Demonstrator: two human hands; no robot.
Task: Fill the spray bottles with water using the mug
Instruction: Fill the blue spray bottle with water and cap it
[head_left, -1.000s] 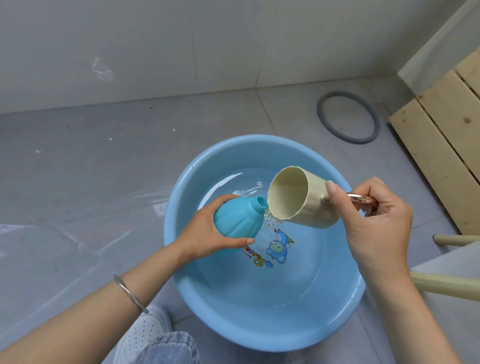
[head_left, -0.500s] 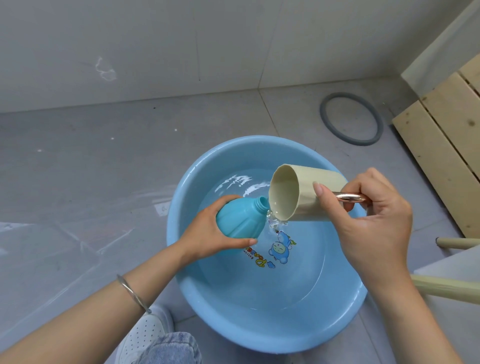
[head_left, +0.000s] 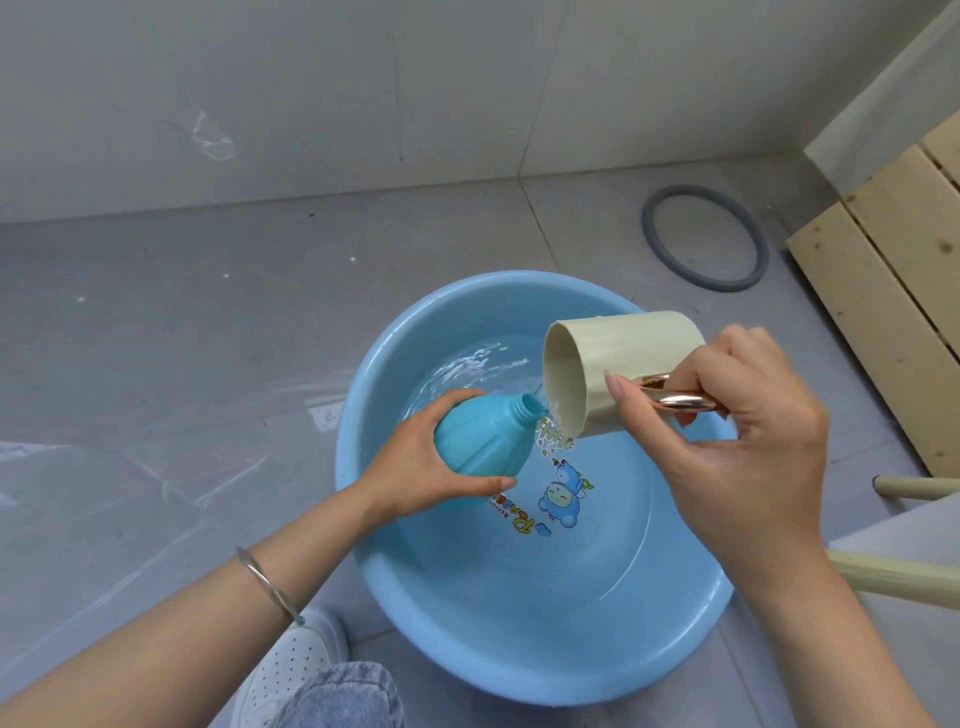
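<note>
My left hand (head_left: 415, 470) grips a round turquoise spray bottle (head_left: 480, 436) with no spray head, tilted with its open neck toward the right, over a light blue basin (head_left: 519, 660) of water. My right hand (head_left: 743, 447) holds a beige mug (head_left: 618, 374) by its shiny rose-gold handle. The mug lies almost on its side, its lip right beside the bottle's neck. Water drips from the lip into the neck and down into the basin.
The basin stands on a grey tiled floor beside a white wall. A grey rubber ring (head_left: 704, 236) lies behind it. A wooden pallet (head_left: 883, 291) is at the right, pale furniture legs (head_left: 898, 574) at the lower right. My white shoe (head_left: 291, 670) is by the basin's near edge.
The mug has risen and tipped further, from slanted to almost horizontal, staying at the bottle's neck. The bottle and my left hand have hardly moved.
</note>
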